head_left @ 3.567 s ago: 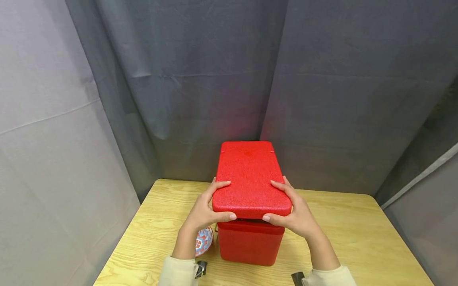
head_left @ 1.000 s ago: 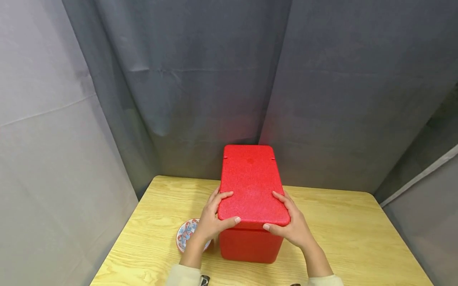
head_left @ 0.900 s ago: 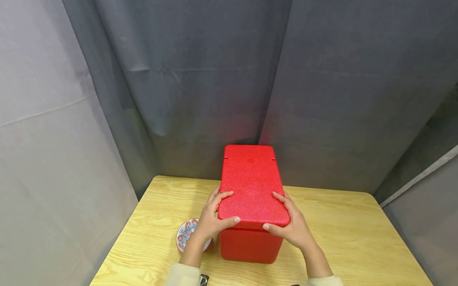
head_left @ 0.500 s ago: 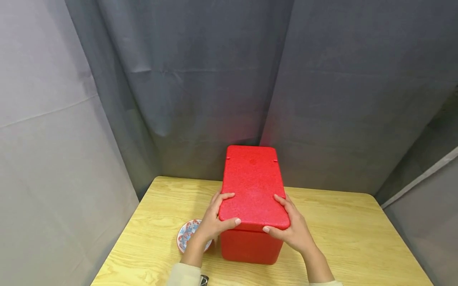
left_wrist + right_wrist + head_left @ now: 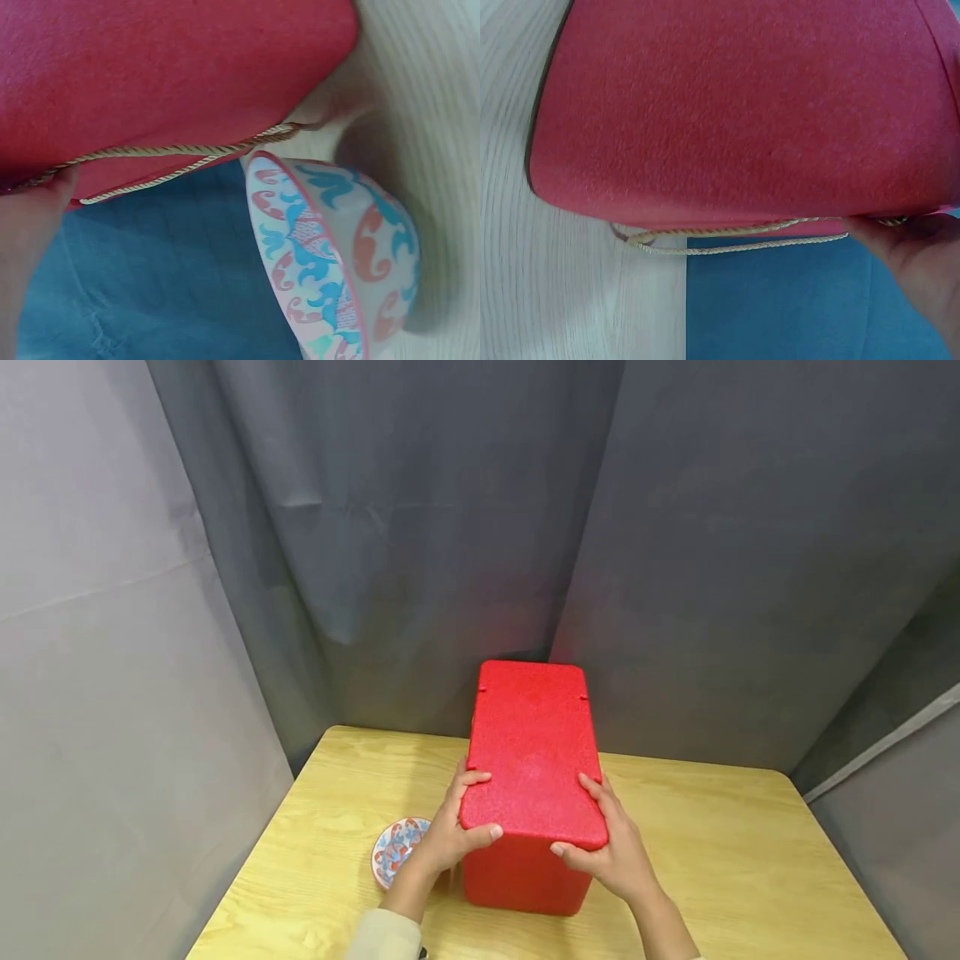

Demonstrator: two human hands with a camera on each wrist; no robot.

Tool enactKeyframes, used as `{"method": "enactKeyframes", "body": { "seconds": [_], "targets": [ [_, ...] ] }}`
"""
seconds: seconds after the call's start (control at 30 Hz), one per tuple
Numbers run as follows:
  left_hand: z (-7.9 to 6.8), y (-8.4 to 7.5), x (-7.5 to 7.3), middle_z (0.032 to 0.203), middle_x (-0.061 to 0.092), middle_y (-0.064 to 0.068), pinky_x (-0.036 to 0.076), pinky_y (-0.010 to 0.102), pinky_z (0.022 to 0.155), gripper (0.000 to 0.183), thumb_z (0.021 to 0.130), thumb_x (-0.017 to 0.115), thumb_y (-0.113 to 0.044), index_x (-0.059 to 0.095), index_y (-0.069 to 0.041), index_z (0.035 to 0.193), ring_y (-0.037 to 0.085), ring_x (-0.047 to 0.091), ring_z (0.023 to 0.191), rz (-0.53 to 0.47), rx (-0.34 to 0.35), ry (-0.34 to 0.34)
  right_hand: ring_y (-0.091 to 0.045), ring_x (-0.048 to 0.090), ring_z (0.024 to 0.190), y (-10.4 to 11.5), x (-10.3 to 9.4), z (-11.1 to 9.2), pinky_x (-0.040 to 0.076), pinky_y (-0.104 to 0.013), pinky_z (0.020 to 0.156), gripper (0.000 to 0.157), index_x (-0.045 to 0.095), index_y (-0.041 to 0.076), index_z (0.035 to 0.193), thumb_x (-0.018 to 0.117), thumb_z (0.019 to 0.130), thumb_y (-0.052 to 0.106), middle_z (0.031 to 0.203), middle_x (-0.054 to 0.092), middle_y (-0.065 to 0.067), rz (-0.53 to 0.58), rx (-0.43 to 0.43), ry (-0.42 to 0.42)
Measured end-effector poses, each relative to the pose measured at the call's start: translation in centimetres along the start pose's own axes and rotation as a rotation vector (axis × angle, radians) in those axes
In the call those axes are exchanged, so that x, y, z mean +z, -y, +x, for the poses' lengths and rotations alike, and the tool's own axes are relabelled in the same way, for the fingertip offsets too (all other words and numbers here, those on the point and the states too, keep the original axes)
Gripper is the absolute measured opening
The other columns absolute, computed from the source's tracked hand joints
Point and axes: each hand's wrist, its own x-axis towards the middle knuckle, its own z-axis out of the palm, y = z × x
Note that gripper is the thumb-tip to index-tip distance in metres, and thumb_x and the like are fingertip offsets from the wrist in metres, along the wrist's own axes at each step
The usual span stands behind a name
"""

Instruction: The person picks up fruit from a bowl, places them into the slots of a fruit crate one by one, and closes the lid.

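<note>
A red cooler box (image 5: 525,883) stands on the table under its rough-textured red lid (image 5: 531,752). My left hand (image 5: 450,833) holds the lid's near left corner, thumb at the front edge and a fingertip on top. Opposite it, my right hand (image 5: 621,852) grips the near right corner in the same way. Twisted cord handles hang along the box's sides: one cord (image 5: 172,151) in the left wrist view, another cord (image 5: 727,231) in the right wrist view. The fingers on the far sides are partly hidden.
A patterned bowl (image 5: 396,847) with a red rim stands left of the box, partly behind my left forearm; the left wrist view shows the bowl (image 5: 379,255) close to the cord. The wooden table (image 5: 735,860) ends at a grey curtain (image 5: 435,527) behind.
Since the earliest frame the lid has come down onto the box, and the dark gap beneath its front edge is gone. Lately both hands have barely moved, still on the lid.
</note>
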Motion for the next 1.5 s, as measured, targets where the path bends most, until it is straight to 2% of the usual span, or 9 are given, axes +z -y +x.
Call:
{"method": "enactKeyframes", "body": {
  "seconds": [0.3,0.47,0.6,0.7,0.83,0.97,1.13,1.27,1.5],
  "targets": [
    [-0.1,-0.9,0.0,0.151,0.008,0.018,0.040,0.040,0.091,0.062,0.077,0.067,-0.007,0.036,-0.003,0.130,0.035,0.039,0.119,0.011,0.001,-0.007,-0.042,0.037,0.123,-1.1,0.3,-0.4,0.042,-0.056,0.083,0.092,0.039,0.017,0.140,0.087,0.063,0.028,0.147,0.022,-0.024,0.003,0.023,-0.006],
    [-0.2,-1.7,0.0,0.148,0.016,0.016,0.038,0.041,0.093,0.061,0.078,0.068,-0.013,0.039,-0.006,0.132,0.031,0.034,0.123,0.101,0.001,-0.024,-0.043,0.026,0.129,-1.2,-0.7,-0.1,0.038,-0.060,0.086,0.082,0.039,0.017,0.141,0.080,0.070,0.022,0.147,0.021,-0.022,0.050,0.021,0.054],
    [0.3,-2.4,-0.5,0.144,0.020,0.021,0.035,0.047,0.093,0.062,0.081,0.062,-0.017,0.036,0.000,0.135,0.037,0.032,0.123,0.136,0.048,-0.008,-0.040,0.031,0.127,-1.7,-2.4,1.2,0.039,-0.057,0.086,0.067,0.038,0.012,0.142,0.068,0.081,0.013,0.144,0.030,-0.019,0.139,0.014,0.083],
    [2.1,-2.9,-1.6,0.144,0.019,0.024,0.031,0.055,0.093,0.063,0.084,0.057,-0.018,0.033,0.003,0.138,0.044,0.030,0.123,0.153,0.079,-0.021,-0.041,0.035,0.124,-2.3,-3.5,3.8,0.041,-0.054,0.086,0.062,0.034,0.008,0.143,0.060,0.087,0.009,0.141,0.035,-0.020,0.169,0.030,0.082],
    [6.2,-2.9,-3.2,0.145,0.022,0.021,0.028,0.059,0.094,0.059,0.088,0.058,-0.018,0.036,-0.002,0.140,0.043,0.029,0.126,0.192,0.067,-0.079,-0.045,0.033,0.125,-1.9,-4.4,8.0,0.038,-0.056,0.090,0.060,0.030,0.002,0.144,0.057,0.091,0.011,0.142,0.032,-0.024,0.155,0.096,0.080],
    [9.7,-1.9,-4.4,0.142,0.031,0.021,0.033,0.054,0.096,0.057,0.088,0.060,-0.019,0.039,-0.005,0.139,0.041,0.036,0.123,0.221,0.031,-0.113,-0.047,0.032,0.125,-1.9,-4.2,11.0,0.032,-0.058,0.096,0.061,0.028,-0.001,0.143,0.057,0.091,0.013,0.142,0.031,-0.026,0.170,0.168,0.099],
    [12.5,0.5,-5.1,0.141,0.034,0.017,0.034,0.048,0.097,0.062,0.087,0.064,-0.021,0.038,-0.008,0.141,0.039,0.040,0.121,0.197,-0.056,-0.090,-0.039,0.030,0.129,-4.6,-2.8,13.7,0.026,-0.054,0.101,0.069,0.025,0.006,0.147,0.060,0.090,0.024,0.144,0.031,-0.021,0.155,0.212,0.166],
    [14.0,2.5,-5.3,0.139,0.037,0.009,0.035,0.044,0.096,0.066,0.086,0.064,-0.030,0.034,-0.020,0.145,0.029,0.041,0.120,0.208,-0.099,-0.063,-0.034,0.026,0.132,-6.3,-2.2,14.7,0.023,-0.053,0.103,0.072,0.024,0.011,0.148,0.060,0.090,0.033,0.147,0.027,-0.017,0.092,0.233,0.184],
    [12.9,0.0,-4.9,0.132,0.041,0.017,0.041,0.039,0.089,0.071,0.088,0.061,-0.020,0.023,-0.012,0.147,0.027,0.044,0.114,0.147,-0.187,0.029,-0.037,0.030,0.129,-6.5,-1.8,14.3,0.025,-0.054,0.100,0.075,0.024,0.013,0.148,0.061,0.087,0.038,0.146,0.029,-0.018,0.031,0.307,0.205]
  ]
}}
